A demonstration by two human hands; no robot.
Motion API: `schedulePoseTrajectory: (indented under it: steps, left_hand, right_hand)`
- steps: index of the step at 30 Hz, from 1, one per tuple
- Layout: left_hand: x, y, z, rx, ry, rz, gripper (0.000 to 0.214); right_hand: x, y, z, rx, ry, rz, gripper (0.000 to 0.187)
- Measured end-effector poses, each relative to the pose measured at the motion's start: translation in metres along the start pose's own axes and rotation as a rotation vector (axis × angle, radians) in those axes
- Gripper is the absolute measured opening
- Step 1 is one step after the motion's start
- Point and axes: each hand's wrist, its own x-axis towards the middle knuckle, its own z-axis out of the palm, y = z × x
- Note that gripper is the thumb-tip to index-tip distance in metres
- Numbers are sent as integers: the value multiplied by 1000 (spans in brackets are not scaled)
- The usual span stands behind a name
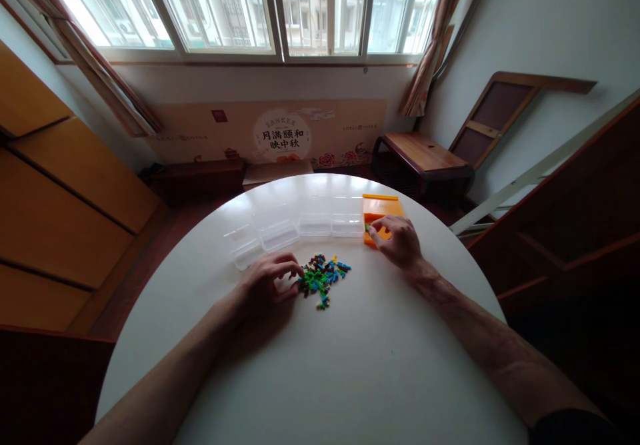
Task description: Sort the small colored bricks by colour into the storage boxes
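The bench (350, 365) has a curved rim, which sweeps round beyond the fingers of both hands; its far edge lies just behind the row of cases, close past the right fingertips. Nearer the person than the fingers, a broad stretch of smooth white surface runs between the two forearms, giving room to slide back. To the left of the left fingers, more white surface reaches to the rim.

One loose heap of small building bricks (317, 280) lies right beside the left fingertips; the pieces are too many and too small to count. A short tail of them trails toward the person. One orange case (384, 240) sits under the right fingers, and four clear cases (315, 224) curve in an arc from it, ending beyond the left fingers.

The left hand (266, 278) is relaxed, its fingers bent and the thumb parted from the forefinger at the heap's edge. The right hand (401, 240) bends thumb and forefinger into a ring over the orange case, with a green piece (367, 227) at their tips; whether it is gripped, I cannot tell.

The bricks are knobbly plastic in green, blue, brown and yellow. The cases are thin, boxy plastic with lids folded back, the clear ones see-through.
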Motion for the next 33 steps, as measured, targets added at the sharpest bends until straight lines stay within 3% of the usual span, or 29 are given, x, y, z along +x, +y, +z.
schedulePoseTrajectory:
  steps: [9, 33]
  left_hand:
    - [0, 3, 2, -23, 23, 27, 13]
    - [-4, 7, -3, -4, -23, -19, 16]
  right_hand:
    - [-1, -16, 0, 56, -4, -64, 16]
    - [-4, -24, 5, 89, -36, -115, 19]
